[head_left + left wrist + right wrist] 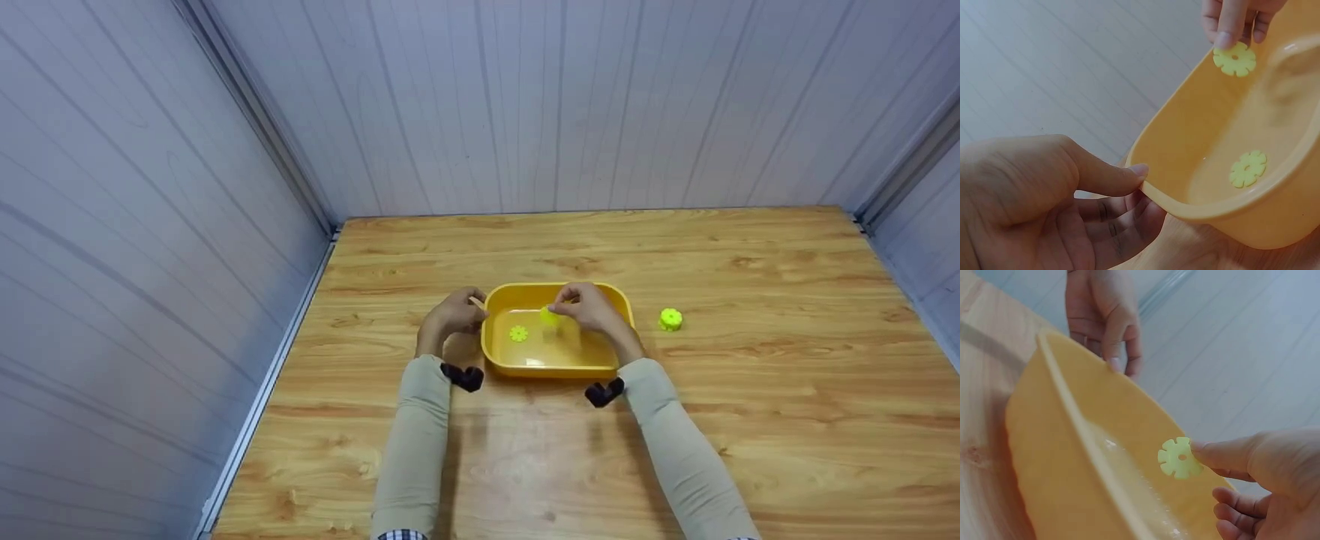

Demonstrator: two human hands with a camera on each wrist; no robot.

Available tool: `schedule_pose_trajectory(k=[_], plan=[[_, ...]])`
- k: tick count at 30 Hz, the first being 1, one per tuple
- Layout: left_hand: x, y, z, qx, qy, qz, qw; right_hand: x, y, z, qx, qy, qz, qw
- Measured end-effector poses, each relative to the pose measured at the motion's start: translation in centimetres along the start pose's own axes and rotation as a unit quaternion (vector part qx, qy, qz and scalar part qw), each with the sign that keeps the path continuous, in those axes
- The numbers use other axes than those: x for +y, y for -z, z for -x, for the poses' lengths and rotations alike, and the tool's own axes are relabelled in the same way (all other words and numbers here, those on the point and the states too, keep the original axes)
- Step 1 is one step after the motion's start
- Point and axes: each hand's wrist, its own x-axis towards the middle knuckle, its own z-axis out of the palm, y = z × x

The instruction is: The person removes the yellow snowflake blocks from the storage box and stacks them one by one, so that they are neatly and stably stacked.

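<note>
A yellow plastic basin (555, 370) stands on the wooden table. At its left end my left hand (455, 311) pinches the rim between thumb and fingers, as the left wrist view shows closely. My right hand (590, 306) is over the basin and pinches a yellow-green notched plastic disc (1179, 458) by its edge, above the basin's floor. Another such flower-shaped disc (1248, 169) lies flat on the basin's floor, towards the left end. The right hand's other fingers are loosely bent and touch nothing that I can see.
To the right of the basin, a small stack of yellow-green discs (670, 319) sits on the wooden table (787, 375). Pale panelled walls (525, 105) border the table at the back and the left.
</note>
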Motion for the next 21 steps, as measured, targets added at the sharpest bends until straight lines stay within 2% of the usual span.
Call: schedule_pose_trajectory(k=[4,9,14,21], plan=[[0.1,0.0,0.0,-0.001,0.000,-0.004,1.0000,-0.1,0.8,0.3,0.011,0.008,-0.017,0.9998],[0.1,0.1,0.0,-0.001,-0.002,-0.001,1.0000,-0.2,1.9,0.7,0.024,-0.010,-0.023,0.9994],[0.0,0.2,0.1,-0.004,-0.004,0.003,1.0000,-0.1,3.2,1.1,0.037,-0.011,-0.038,0.9985],[0.0,0.2,0.1,-0.011,-0.009,0.010,0.9998,0.4,5.0,1.7,0.063,-0.020,-0.033,0.9973]])
